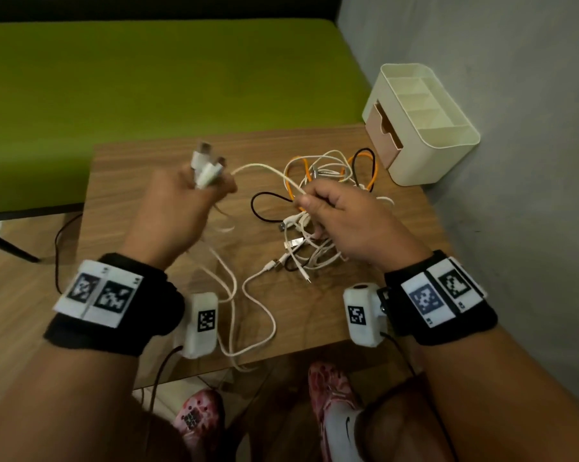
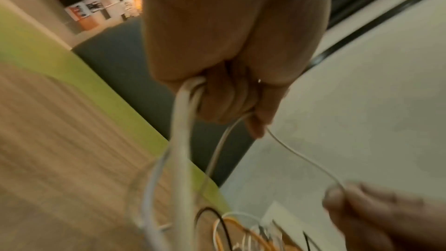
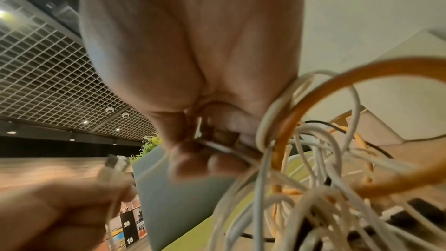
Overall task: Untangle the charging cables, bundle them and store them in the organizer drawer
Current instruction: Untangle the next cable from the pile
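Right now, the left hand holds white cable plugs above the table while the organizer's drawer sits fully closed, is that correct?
Not quite: the drawer is slightly open, as the head view shows. The left hand does hold white cable plugs above the table.

From my station the head view looks dim and warm, darkening toward its corners, with straight edges bowing at 3 o'clock. Motion smears my left hand (image 1: 178, 208) and its white plugs (image 1: 205, 165). Both wrist views are soft; small ceiling lights (image 3: 84, 122) glow at 9 o'clock in the right one.
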A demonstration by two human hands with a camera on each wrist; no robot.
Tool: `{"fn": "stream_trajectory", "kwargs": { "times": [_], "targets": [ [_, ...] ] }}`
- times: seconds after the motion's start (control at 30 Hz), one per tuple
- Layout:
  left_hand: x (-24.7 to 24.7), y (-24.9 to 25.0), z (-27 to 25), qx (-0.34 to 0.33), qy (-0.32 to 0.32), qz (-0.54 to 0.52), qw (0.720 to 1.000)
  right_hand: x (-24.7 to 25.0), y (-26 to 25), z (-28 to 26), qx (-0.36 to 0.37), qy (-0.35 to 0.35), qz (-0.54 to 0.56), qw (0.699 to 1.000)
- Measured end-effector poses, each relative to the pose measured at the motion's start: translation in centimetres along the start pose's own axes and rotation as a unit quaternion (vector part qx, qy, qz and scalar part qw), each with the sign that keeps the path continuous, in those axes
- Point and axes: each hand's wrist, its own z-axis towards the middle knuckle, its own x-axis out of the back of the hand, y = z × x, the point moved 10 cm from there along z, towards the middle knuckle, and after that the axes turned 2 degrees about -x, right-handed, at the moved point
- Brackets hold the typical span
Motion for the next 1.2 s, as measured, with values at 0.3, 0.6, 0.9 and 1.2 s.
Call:
{"fn": "stream_trajectory", "kwargs": {
  "times": [0.3, 0.6, 0.9, 1.2],
  "targets": [
    [0.2, 2.4, -0.8, -0.079, 0.11, 0.044, 0.99, -0.9, 0.9, 0.7, -0.019, -0.029, -0.201, 0.979],
    [-6.5, 2.3, -1.7, -0.122, -0.131, 0.086, 0.98, 0.9, -3.4, -0.2, 0.137, 0.074, -0.019, 0.988],
    [-1.9, 1.5, -0.3, -0.027, -0.072, -0.229, 0.97, 0.3, -0.2, 0.0, 0.031, -0.004, -0.002, 1.0],
    [-3.2, 1.7, -0.7, -0.06, -0.013, 0.132, 0.989, -0.2, -0.7, 0.5, 0.069, 0.006, -0.174, 0.982]
  ]
}}
